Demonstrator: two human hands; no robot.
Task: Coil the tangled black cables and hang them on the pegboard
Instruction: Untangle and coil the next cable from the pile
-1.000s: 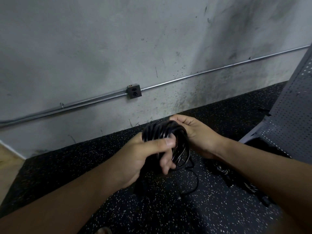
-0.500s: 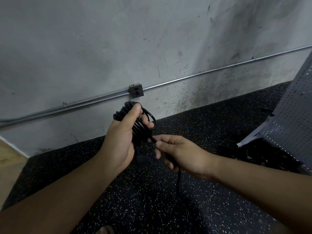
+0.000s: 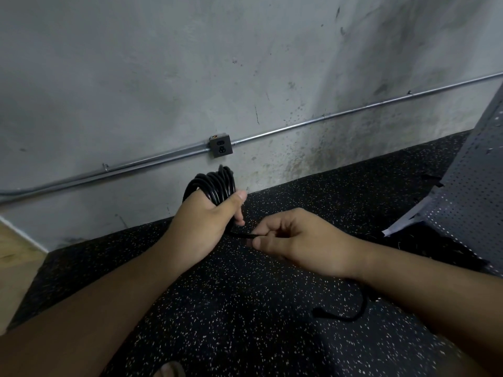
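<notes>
My left hand (image 3: 202, 224) grips a coil of black cable (image 3: 215, 185), held upright with its loops sticking out above my fist. A short loose stretch of the same cable (image 3: 241, 234) runs from the coil to my right hand (image 3: 299, 240), which pinches it between thumb and fingers just right of the left hand. The cable's tail (image 3: 351, 314) curls on the floor under my right forearm. The grey pegboard (image 3: 473, 191) leans at the right edge.
Black speckled rubber flooring (image 3: 245, 308) lies under my hands. A grey concrete wall carries a metal conduit (image 3: 326, 117) and a socket box (image 3: 221, 145). More dark cables (image 3: 424, 240) lie in shadow at the pegboard's foot. Wooden floor (image 3: 16, 257) shows at left.
The coil went from both hands to the left hand alone, which raised it. My right hand slid off and now pinches the loose end to the right of the coil.
</notes>
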